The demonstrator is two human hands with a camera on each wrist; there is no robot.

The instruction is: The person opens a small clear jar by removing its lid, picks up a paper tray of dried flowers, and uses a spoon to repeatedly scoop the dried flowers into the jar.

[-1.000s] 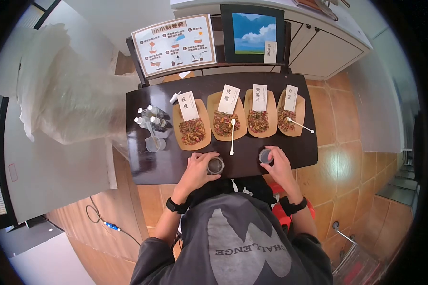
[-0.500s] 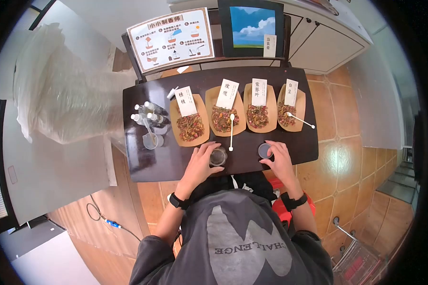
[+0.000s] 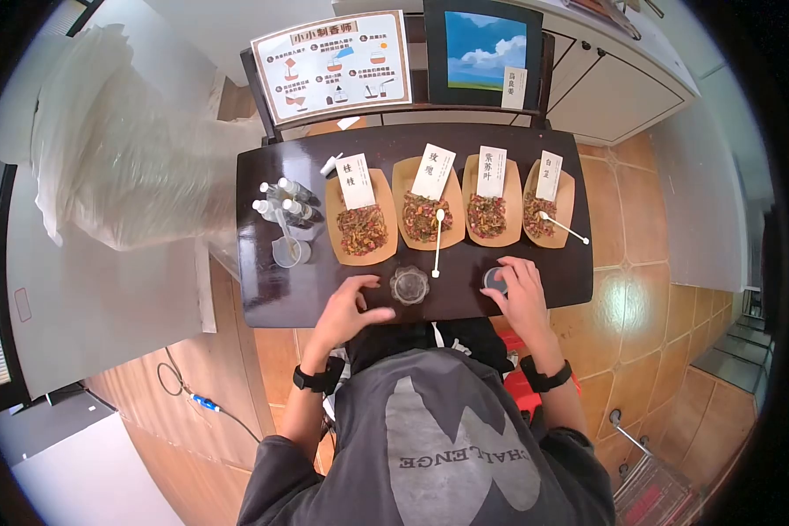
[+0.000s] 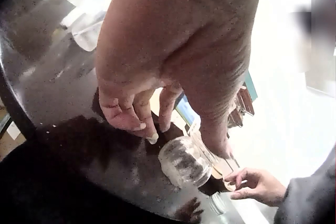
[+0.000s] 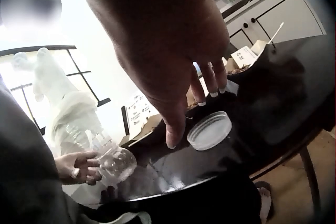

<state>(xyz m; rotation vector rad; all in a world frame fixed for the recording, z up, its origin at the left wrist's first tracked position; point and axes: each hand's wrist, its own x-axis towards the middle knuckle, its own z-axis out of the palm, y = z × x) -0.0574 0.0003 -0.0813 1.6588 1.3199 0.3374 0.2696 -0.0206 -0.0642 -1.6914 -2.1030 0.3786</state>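
Note:
A clear ribbed glass jar (image 3: pixel 410 286) stands near the table's front edge, its round body also visible in the left wrist view (image 4: pixel 184 163). The left hand (image 3: pixel 348 314) is just left of the jar, thumb and fingers apart, holding nothing. A round clear lid (image 5: pixel 210 131) lies flat on the table to the right. Over it hovers the right hand (image 3: pixel 522 301), fingers spread and slightly bent, a small gap showing between fingertips and lid in the right wrist view. A white spoon (image 3: pixel 438 244) rests partly on one paper tray of dried petals.
Four labelled paper trays (image 3: pixel 331 210) stand in a row behind the hands. Small white-capped bottles (image 3: pixel 300 210) and a clear measuring cup (image 3: pixel 287 252) are at the left. Behind stand a printed sheet (image 3: pixel 333 68) and a dark-framed picture (image 3: pixel 485 53).
The left hand has let go of the jar and moved left, away from it. The right hand's fingers have lifted off the lid's rim. The jar has shifted slightly away from the front edge.

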